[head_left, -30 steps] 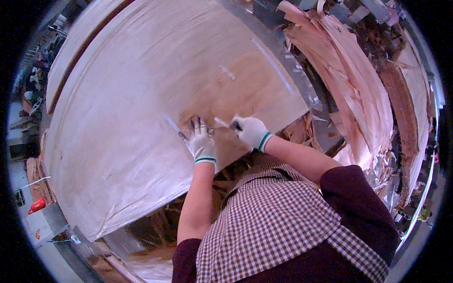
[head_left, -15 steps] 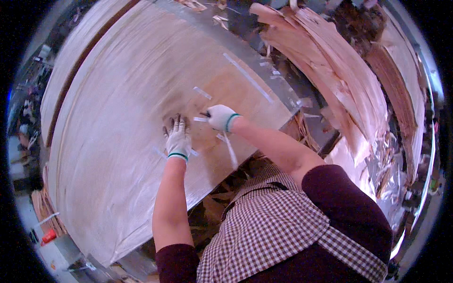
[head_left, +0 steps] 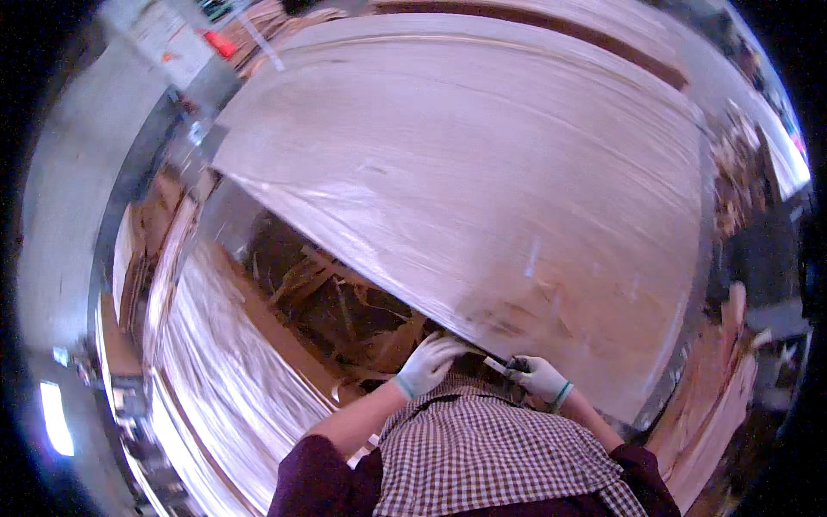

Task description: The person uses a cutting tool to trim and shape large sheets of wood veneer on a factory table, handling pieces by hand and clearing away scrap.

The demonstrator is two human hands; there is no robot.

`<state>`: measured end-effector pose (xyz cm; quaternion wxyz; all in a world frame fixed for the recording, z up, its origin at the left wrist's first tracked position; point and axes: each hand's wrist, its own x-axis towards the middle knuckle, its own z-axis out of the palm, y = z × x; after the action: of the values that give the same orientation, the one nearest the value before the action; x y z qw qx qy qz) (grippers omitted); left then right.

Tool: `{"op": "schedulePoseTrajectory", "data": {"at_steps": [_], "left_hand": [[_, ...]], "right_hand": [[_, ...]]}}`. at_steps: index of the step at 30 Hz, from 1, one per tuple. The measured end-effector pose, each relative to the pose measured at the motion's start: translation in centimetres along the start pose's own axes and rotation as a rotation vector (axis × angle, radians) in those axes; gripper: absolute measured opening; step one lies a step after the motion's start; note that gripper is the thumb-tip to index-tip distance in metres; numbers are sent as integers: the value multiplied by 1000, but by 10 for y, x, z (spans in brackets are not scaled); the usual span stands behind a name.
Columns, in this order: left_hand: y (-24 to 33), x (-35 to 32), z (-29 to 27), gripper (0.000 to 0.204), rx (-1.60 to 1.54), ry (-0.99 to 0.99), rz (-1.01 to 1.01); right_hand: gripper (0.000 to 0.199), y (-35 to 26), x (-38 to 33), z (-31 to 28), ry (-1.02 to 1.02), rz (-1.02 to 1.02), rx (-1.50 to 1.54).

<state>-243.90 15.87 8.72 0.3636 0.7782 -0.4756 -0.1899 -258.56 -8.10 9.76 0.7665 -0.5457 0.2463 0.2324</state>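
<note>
A large pale wood veneer sheet (head_left: 413,172) lies spread in front of me. At its near edge, close to my apron, both hands are in white gloves with green cuffs. My left hand (head_left: 428,366) is just off the sheet's edge, its fingers reaching toward the right; motion blur hides whether they grip. My right hand (head_left: 541,379) is closed, with dark fingertips, around one end of a short white strip (head_left: 495,364) that looks like tape. The strip points toward my left hand. Another pale tape strip (head_left: 532,257) lies on the sheet beyond my right hand.
Left of me, a long stack of veneer (head_left: 237,362) is beside a dark gap with torn veneer scraps (head_left: 336,302). More veneer pieces (head_left: 711,422) stand at the right. A red object (head_left: 220,43) is at the far left, near a grey floor (head_left: 69,215).
My view has swung left. Both hands have come off the sheet's surface to its near edge in front of my apron. The white strip now shows at my right hand.
</note>
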Motion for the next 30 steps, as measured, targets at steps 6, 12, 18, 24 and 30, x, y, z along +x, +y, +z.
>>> {"op": "schedulePoseTrajectory", "data": {"at_steps": [6, 12, 18, 24, 30], "left_hand": [[-66, -189, 17, 35, -68, 399, -1118], [-187, -334, 67, 36, -196, 74, -1599], [-265, -351, -26, 40, -284, 211, -1455], [-359, -351, -175, 37, -153, 458, -1143], [-407, -241, -331, 36, -551, 731, -902]], "right_hand": [[14, -79, 59, 34, -14, -81, -418], [19, -119, 166, 104, 156, -375, -906], [22, -165, 249, 247, 24, -250, -969], [22, -188, 337, 374, -326, -415, -1234], [19, -230, 447, 438, -327, -416, -1223]]}}
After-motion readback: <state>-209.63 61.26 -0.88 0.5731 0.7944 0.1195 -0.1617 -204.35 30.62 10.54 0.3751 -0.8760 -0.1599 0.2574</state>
